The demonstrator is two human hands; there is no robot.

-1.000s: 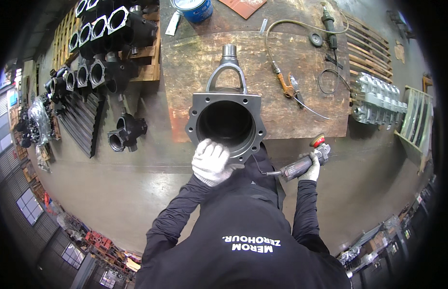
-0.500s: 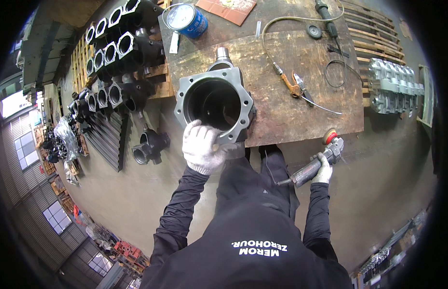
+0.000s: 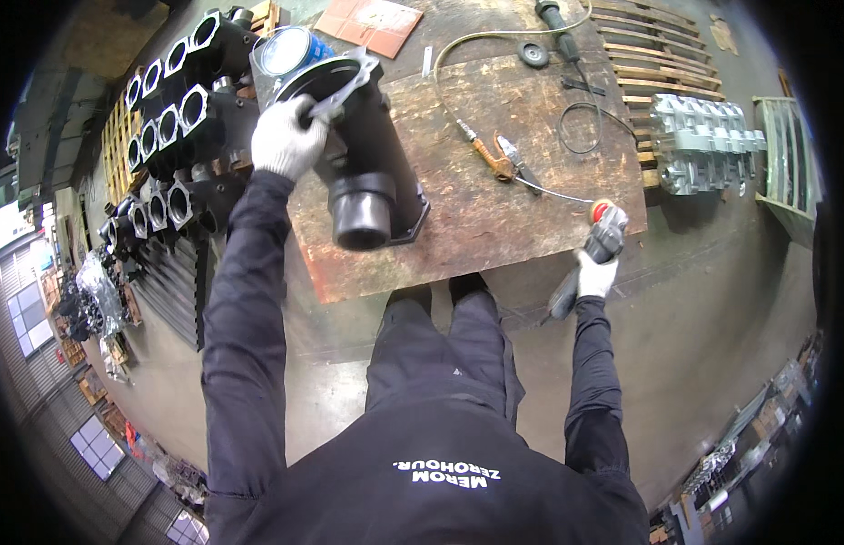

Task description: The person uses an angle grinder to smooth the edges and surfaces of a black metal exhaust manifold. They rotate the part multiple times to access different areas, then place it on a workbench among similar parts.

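Observation:
A dark cast metal housing with a flanged, open end and a short side pipe stands on the wooden worktop, slightly tilted in view. My left hand, in a white knit glove, is closed over the near left part of its upper flange; the fingertips are partly hidden by the rim. To the right, my gloved right hand is wrapped round the body of an angle grinder. The grinder's red disc points away from me, by the right front edge of the worktop.
An orange air gun with a hose lies mid-worktop. Behind are a blue can, brown cardboard, a loose black disc and another power tool. Dark castings stand on pallets at left, grey ones at right.
The housing has turned: its open end now faces up and away, and its side pipe points toward me. My left arm has reached farther forward and left; the grinder has risen slightly.

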